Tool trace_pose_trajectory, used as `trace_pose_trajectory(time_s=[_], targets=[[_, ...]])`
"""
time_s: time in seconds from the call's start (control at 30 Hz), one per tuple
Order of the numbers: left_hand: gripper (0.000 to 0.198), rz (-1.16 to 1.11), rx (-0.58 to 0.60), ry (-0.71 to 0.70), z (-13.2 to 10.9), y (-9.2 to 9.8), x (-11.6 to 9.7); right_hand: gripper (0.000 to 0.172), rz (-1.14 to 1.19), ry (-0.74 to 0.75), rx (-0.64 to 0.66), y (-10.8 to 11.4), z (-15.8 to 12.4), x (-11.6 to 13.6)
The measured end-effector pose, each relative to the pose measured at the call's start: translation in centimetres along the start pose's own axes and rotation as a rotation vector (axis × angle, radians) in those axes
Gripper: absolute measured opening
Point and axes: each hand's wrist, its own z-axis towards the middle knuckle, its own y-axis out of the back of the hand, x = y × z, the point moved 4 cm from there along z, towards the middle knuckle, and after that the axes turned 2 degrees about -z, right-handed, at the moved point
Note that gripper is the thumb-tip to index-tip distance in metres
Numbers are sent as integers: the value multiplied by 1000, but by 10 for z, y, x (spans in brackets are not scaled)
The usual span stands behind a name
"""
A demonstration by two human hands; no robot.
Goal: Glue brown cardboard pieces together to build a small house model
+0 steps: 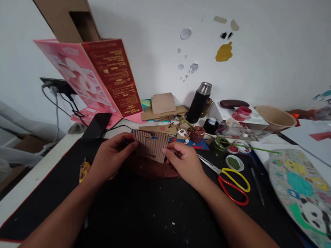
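Note:
Between my two hands stands a piece of corrugated cardboard (150, 147), ribbed and brown, with slots cut through it near the top and bottom. My left hand (113, 152) pinches its left edge between thumb and fingers. On the other side my right hand (184, 161) is closed on the right edge, thumb in front. Behind and below the cardboard lies a dark reddish-brown shape (152, 170), partly hidden, on the black mat (139, 218). A yellow and brown piece (83, 171) sits beside my left wrist, half covered by it.
Scissors (234, 185) with red and yellow handles and a dark pen (257, 186) lie right of my right hand. Open paint jars (220, 145) with brushes, a black thermos (197, 105) and cardboard scraps (163, 103) stand behind. A phone (96, 125) is back left; a painted round board (302, 181) lies right.

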Motion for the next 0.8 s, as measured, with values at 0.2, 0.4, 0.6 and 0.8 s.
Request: trace_pose_trajectory(time_s=[0.2, 0.4, 0.6, 0.8], targets=[[42, -9, 175, 16, 0, -8, -2, 30, 205, -134, 71, -2, -3, -7], [37, -48, 285, 82, -3, -26, 12, 27, 228, -155, 169, -3, -7, -26], [39, -121, 356, 136, -6, -35, 24, 25, 213, -135, 160, -4, -9, -30], [42, -158, 321, 126, -7, -35, 21, 16, 243, -124, 194, -5, -8, -32]])
